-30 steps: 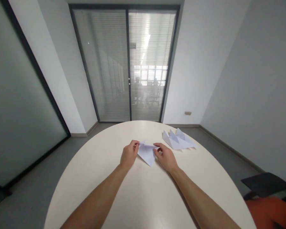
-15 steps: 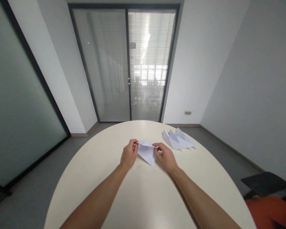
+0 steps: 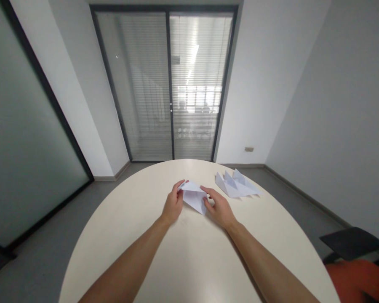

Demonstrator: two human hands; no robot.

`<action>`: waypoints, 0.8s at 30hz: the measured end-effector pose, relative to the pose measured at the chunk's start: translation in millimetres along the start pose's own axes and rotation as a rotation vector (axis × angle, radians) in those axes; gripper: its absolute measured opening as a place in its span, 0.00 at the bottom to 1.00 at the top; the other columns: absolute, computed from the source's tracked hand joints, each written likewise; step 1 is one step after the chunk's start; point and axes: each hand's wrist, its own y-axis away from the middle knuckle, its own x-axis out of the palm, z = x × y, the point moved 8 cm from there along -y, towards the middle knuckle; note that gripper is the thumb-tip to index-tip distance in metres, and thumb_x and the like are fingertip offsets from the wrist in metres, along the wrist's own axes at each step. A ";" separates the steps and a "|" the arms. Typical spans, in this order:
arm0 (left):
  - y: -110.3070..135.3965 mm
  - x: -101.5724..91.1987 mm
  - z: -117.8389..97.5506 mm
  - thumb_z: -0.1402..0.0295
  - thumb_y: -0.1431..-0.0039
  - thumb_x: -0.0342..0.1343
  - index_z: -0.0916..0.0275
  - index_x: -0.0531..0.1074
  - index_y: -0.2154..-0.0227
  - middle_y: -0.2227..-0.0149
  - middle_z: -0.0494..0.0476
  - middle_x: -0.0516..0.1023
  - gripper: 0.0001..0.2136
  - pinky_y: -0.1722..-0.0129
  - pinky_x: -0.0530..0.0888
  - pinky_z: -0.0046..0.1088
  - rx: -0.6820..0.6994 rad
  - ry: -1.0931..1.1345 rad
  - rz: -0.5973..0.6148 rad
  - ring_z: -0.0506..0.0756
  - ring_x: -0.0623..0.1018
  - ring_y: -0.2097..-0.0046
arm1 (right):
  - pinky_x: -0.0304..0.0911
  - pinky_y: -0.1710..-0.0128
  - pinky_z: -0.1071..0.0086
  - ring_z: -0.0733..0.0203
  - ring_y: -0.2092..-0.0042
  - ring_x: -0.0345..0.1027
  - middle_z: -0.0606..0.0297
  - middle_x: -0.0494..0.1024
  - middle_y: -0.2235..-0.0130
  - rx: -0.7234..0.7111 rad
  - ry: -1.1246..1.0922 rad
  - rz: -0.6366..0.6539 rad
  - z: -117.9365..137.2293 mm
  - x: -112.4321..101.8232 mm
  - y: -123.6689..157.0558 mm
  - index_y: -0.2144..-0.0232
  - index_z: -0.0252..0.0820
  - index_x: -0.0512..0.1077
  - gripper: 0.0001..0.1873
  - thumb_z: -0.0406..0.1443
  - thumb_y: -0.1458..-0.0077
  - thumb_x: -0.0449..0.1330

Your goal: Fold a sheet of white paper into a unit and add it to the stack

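Note:
Between my two hands is a folded sheet of white paper, with a crease running across it and a flap on its far side. My left hand pinches its left edge, thumb and fingers closed on the paper. On the other side my right hand grips the right edge, fingers along the crease and thumb underneath or in front. To the right, apart from my hands, several folded white paper pieces with pointed upright flaps lie together on the table.
The round cream table spreads beneath my arms. A chair with a red seat and black backrest stands at the lower right. Beyond the table are a glass door with blinds and a wall socket.
The paper's far flap has tilted up and shows more of its face. My left fingers have shifted along the edge, and the near corner has risen slightly. The pieces at right have not moved.

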 end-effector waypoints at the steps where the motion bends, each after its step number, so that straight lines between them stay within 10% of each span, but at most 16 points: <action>1: 0.0 0.0 0.9 0.66 0.30 0.44 0.60 0.61 0.42 0.40 0.63 0.71 0.16 0.38 0.65 0.39 -0.005 0.018 -0.008 0.56 0.71 0.40 | 0.66 0.43 0.58 0.56 0.43 0.68 0.60 0.73 0.42 -0.003 0.004 0.011 -0.5 1.5 0.4 0.39 0.49 0.64 0.24 0.34 0.37 0.51; 14: 4.5 4.5 5.2 0.51 0.40 0.57 0.54 0.34 0.32 0.34 0.70 0.61 0.43 0.44 0.72 0.36 -0.043 0.200 -0.009 0.59 0.71 0.39 | 0.56 0.35 0.53 0.54 0.34 0.56 0.59 0.60 0.33 -0.093 0.014 0.115 12.3 11.3 2.8 0.30 0.53 0.44 0.39 0.29 0.39 0.51; 24: 0.3 2.3 21.6 0.54 0.34 0.49 0.62 0.64 0.44 0.44 0.64 0.73 0.22 0.49 0.75 0.36 -0.143 0.238 -0.048 0.60 0.74 0.44 | 0.47 0.31 0.54 0.56 0.31 0.48 0.61 0.52 0.30 -0.089 -0.005 0.069 10.0 9.9 2.6 0.30 0.50 0.43 0.39 0.27 0.40 0.47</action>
